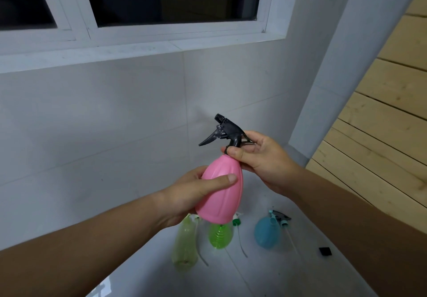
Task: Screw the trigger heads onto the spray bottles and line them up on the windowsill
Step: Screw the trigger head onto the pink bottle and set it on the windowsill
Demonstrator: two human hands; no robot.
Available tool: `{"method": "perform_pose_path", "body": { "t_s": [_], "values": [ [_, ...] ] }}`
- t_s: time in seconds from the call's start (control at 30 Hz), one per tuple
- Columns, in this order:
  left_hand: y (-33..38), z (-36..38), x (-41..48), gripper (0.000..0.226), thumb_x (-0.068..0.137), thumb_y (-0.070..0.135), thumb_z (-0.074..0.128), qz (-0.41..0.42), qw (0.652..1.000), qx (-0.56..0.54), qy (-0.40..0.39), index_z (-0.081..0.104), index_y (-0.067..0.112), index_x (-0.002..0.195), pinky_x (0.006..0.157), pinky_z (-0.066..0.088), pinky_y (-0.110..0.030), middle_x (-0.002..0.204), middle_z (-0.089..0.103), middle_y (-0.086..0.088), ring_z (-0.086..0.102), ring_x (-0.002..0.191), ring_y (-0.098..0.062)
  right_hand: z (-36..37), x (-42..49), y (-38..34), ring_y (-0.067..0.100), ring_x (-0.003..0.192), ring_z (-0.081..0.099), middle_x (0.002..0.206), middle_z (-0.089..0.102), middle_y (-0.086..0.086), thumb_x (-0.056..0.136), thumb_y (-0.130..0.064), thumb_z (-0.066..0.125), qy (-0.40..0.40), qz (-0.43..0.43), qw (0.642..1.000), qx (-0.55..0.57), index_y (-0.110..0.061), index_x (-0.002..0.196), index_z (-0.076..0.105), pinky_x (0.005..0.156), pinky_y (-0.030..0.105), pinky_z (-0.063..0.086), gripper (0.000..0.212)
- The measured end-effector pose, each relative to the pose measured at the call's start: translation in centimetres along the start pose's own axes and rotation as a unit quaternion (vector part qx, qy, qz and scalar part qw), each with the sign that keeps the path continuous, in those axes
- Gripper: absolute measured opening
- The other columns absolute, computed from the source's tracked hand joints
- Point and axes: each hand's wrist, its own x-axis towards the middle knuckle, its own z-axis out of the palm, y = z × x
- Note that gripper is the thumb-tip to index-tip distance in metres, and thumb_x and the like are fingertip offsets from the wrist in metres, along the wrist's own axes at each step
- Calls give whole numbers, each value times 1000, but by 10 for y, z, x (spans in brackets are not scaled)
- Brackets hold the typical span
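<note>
A pink spray bottle [221, 195] is held up in front of the tiled wall. My left hand [196, 195] grips its body from the left, thumb across the front. A black trigger head [225, 131] sits on the bottle's neck, nozzle pointing up and left. My right hand [261, 158] pinches the collar at the base of that head. The white windowsill [138, 51] runs along the top with nothing on it. On the floor below lie a yellow-green bottle [186, 243], a bright green bottle [220, 236] and a blue bottle [266, 233].
A green-collared trigger head with a tube [238, 225] lies between the green and blue bottles. A blue and black trigger head [280, 218] lies by the blue bottle. A small black square piece [325, 251] rests on the floor at the right. Wooden planks [381, 111] rise at the right.
</note>
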Motion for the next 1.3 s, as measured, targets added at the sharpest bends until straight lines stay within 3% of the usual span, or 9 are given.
{"method": "perform_pose_path", "body": {
  "t_s": [0.2, 0.37, 0.57, 0.7, 0.83, 0.93, 1.03, 1.2, 1.3],
  "values": [
    [-1, -1, 3, 57, 79, 43, 75, -8, 998, -33, -60, 65, 27, 134, 91, 62, -48, 125, 77, -10, 75, 112, -33, -6, 0, -3, 24, 86, 72, 104, 73, 25, 84, -7, 72, 6, -1, 1000, -22, -2, 106, 64, 79, 34, 61, 24],
    [-3, 1, 6, 62, 73, 49, 81, 11, 1000, -1, -17, 66, 29, 130, 98, 56, -61, 117, 79, -3, 77, 105, -28, -10, 4, -3, 25, 81, 72, 96, 74, 25, 83, -4, 73, 25, -11, 999, -41, 0, 101, 65, 80, 36, 61, 21],
    [-2, 2, 11, 73, 65, 56, 84, 19, 1000, 12, 17, 65, 32, 131, 96, 59, -58, 122, 76, -1, 74, 110, -28, -10, 6, -3, 25, 89, 72, 104, 73, 25, 84, -6, 73, 25, -2, 999, -28, -7, 102, 67, 84, 36, 60, 20],
    [6, -3, 14, 69, 71, 58, 80, 30, 999, -9, 10, 63, 33, 134, 92, 63, -51, 123, 77, -1, 75, 111, -26, -13, 5, -6, 21, 105, 71, 116, 71, 14, 81, -28, 74, 25, 33, 999, 16, -26, 127, 53, 91, 42, 57, 51],
    [28, -12, 22, 61, 79, 57, 72, 60, 997, -47, 14, 64, 30, 133, 94, 61, -48, 121, 79, 0, 75, 112, -24, -17, -2, -12, 21, 106, 70, 114, 73, 6, 95, -35, 56, 11, 56, 998, -23, -18, 119, 65, 94, 51, 55, 31],
    [51, -15, 33, 65, 81, 59, 69, 81, 995, -54, 13, 61, 28, 137, 99, 58, -54, 130, 75, -5, 72, 119, -28, -15, 0, -23, 12, 108, 68, 118, 71, 0, 98, -32, 52, 13, 4, 997, -71, -25, 125, 62, 91, 41, 58, 30],
    [81, -18, 48, 81, 73, 58, 74, 103, 992, -71, 34, 52, 20, 141, 86, 61, -48, 137, 67, -9, 69, 121, -29, -16, 14, -41, 5, 101, 70, 117, 69, 0, 97, -20, 54, 28, -68, 995, -73, -25, 133, 56, 85, 27, 59, 37],
    [156, -22, 74, 74, 79, 43, 68, 191, 980, -20, 55, 39, 16, 141, 88, 62, -44, 130, 58, -4, 67, 110, -18, -31, 70, -87, 11, 96, 71, 103, 70, -1, 93, -20, 61, 48, -154, 981, -107, -33, 139, 51, 88, 29, 57, 49],
    [205, -32, 98, 63, 95, 41, 68, 244, 964, 42, 96, 40, 18, 146, 92, 59, -41, 134, 56, -5, 65, 114, -22, -44, 114, -118, 13, 100, 72, 114, 70, 4, 94, -23, 60, 51, -178, 978, -93, -33, 142, 49, 87, 31, 59, 50]
  ]
}}
